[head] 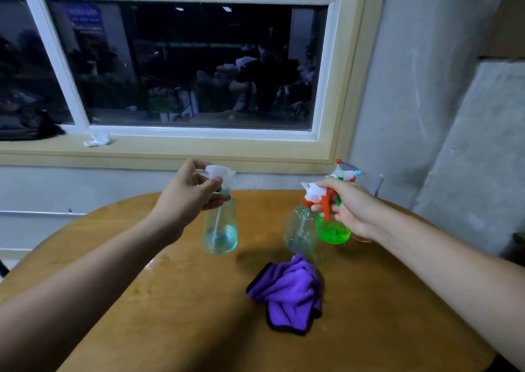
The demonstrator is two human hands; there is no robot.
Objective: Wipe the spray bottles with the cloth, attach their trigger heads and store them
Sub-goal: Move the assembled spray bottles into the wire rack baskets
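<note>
Pinches the teal bottle by its white trigger head with the left hand, to carry it upright. Grips the orange trigger of the clear bottle with the right hand, maybe the green bottle too, hard to tell. Leaves the purple cloth bunched on the counter.

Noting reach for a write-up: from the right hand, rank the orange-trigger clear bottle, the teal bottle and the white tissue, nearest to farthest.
1. Orange-trigger clear bottle: gripped at its trigger by the right hand.
2. Teal bottle: across the table to the left, held by the left hand.
3. White tissue: far left, on the windowsill.
</note>
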